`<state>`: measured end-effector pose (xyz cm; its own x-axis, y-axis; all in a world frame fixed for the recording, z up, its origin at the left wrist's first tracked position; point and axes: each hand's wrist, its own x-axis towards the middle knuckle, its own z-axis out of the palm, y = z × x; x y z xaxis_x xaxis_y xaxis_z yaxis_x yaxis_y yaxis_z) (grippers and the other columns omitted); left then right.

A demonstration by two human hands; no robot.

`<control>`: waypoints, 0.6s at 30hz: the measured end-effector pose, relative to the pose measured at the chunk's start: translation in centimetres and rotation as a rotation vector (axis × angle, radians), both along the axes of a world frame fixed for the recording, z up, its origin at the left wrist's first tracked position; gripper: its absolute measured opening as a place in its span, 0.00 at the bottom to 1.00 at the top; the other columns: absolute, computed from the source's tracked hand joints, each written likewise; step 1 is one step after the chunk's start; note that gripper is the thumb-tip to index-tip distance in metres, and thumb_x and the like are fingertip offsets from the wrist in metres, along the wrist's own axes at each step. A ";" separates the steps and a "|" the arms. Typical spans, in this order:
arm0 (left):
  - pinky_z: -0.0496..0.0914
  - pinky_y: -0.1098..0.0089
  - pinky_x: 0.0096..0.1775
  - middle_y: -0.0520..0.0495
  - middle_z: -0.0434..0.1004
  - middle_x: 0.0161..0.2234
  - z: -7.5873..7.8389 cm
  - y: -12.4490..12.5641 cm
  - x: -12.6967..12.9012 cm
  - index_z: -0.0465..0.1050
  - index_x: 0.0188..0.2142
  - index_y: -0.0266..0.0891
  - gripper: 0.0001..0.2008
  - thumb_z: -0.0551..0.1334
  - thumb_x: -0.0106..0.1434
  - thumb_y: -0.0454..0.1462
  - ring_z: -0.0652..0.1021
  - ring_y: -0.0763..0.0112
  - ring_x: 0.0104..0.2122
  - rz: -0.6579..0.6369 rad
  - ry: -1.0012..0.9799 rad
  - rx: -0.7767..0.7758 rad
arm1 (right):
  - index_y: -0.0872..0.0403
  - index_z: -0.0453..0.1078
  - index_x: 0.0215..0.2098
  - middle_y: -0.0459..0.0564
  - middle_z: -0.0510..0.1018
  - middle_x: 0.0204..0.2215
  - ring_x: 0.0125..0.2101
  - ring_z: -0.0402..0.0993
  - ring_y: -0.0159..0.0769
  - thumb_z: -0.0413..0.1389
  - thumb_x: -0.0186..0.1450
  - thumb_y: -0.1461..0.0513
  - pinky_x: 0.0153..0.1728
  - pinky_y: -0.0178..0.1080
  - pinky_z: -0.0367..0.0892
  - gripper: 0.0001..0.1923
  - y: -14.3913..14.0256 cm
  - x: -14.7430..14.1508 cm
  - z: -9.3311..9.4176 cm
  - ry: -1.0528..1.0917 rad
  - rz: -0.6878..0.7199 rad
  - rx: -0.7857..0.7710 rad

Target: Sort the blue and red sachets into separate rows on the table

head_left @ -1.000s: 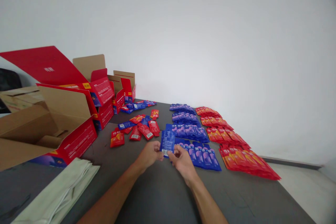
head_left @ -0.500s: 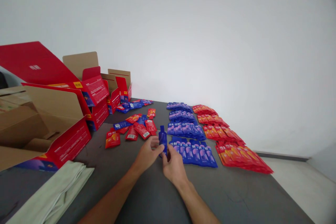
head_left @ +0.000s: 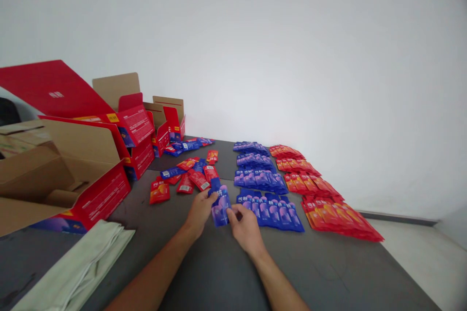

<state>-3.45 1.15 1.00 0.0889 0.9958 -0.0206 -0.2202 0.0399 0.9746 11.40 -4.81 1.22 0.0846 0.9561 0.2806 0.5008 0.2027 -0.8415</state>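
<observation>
A blue pouch (head_left: 221,210) with pale purple round shapes is held just over the dark table, its printed face turned up toward me. My left hand (head_left: 200,211) pinches its left edge near the top. Closed on the lower right edge are the thumb and fingertips of my right hand (head_left: 245,226). Right beside that hand lies a fanned row of blue pouches (head_left: 272,210). Further right is a fanned row of red pouches (head_left: 337,216). Beyond my left hand, loose red pouches (head_left: 186,183) and blue ones lie in a jumbled heap.
Open red cartons (head_left: 104,194) line the left side, flaps raised. A folded pale green cloth (head_left: 76,269) rests at the front left. More blue rows (head_left: 259,179) and red rows (head_left: 306,183) extend toward the white wall. Another loose pile (head_left: 188,146) sits near the far cartons.
The blue pouch has turned from narrow and nearly edge-on to showing its wide printed front. My left hand has shifted slightly left; my right hand has moved a little down and right.
</observation>
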 end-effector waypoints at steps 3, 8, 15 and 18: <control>0.68 0.72 0.30 0.48 0.78 0.30 0.1 0.3 0.1 0.76 0.37 0.35 0.18 0.66 0.54 0.48 0.75 0.71 0.27 0.012 -0.078 -0.027 | 0.54 0.67 0.23 0.42 0.68 0.20 0.24 0.62 0.30 0.53 0.64 0.55 0.27 0.33 0.57 0.16 0.2 0.3 -0.7 0.092 0.069 -0.095; 0.66 0.74 0.28 0.50 0.76 0.25 0.6 1.5 0.5 0.74 0.30 0.34 0.17 0.68 0.51 0.46 0.74 0.73 0.24 0.036 -0.071 -0.050 | 0.54 0.62 0.18 0.40 0.63 0.18 0.22 0.57 0.28 0.54 0.63 0.54 0.25 0.32 0.53 0.18 -0.6 0.4 0.0 0.135 0.112 -0.112; 0.68 0.72 0.27 0.49 0.77 0.28 1.7 -0.7 3.8 0.72 0.36 0.35 0.18 0.65 0.54 0.48 0.76 0.70 0.26 -0.077 0.131 -0.076 | 0.56 0.75 0.32 0.45 0.74 0.22 0.24 0.65 0.32 0.56 0.61 0.50 0.26 0.33 0.59 0.17 -2.5 4.2 0.4 0.247 -0.048 -0.116; 0.71 0.69 0.30 0.47 0.77 0.35 1.1 -2.9 6.4 0.63 0.53 0.36 0.32 0.69 0.48 0.38 0.78 0.67 0.30 -0.143 0.142 -0.099 | 0.57 0.74 0.44 0.45 0.74 0.21 0.23 0.68 0.35 0.57 0.59 0.48 0.26 0.35 0.62 0.24 -3.1 7.3 0.1 0.264 -0.184 -0.113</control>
